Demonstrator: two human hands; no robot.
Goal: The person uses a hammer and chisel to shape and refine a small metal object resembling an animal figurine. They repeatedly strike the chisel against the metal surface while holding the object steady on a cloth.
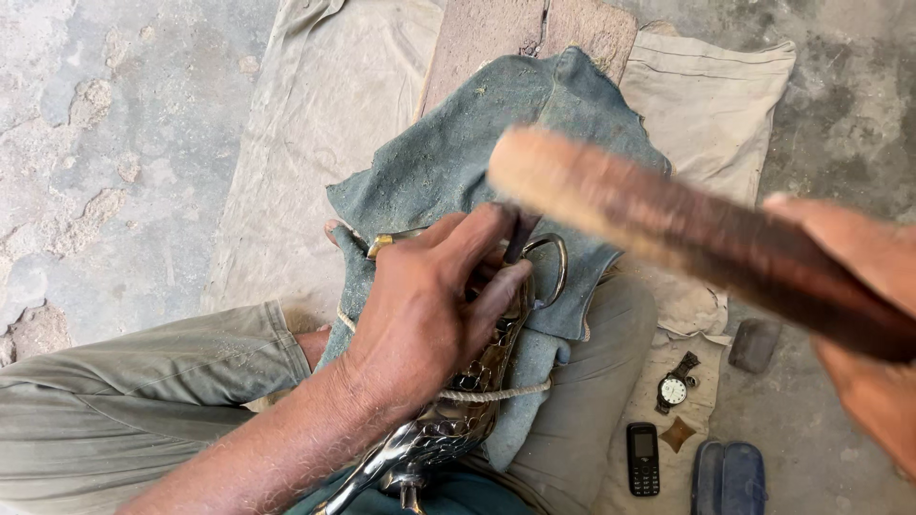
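Note:
My left hand presses down on a shiny silver metal figure with a scaled surface and a curved loop, and grips a thin dark tool against it. The figure lies on a blue-grey cloth across my lap, tied with a rope. My right hand holds a thick wooden stick, blurred and raised above the figure, its pale end pointing up left.
Beige sacking covers the cracked concrete floor, with a wooden board at the top. At lower right lie a wristwatch, a small black phone, a dark stone and a blue case.

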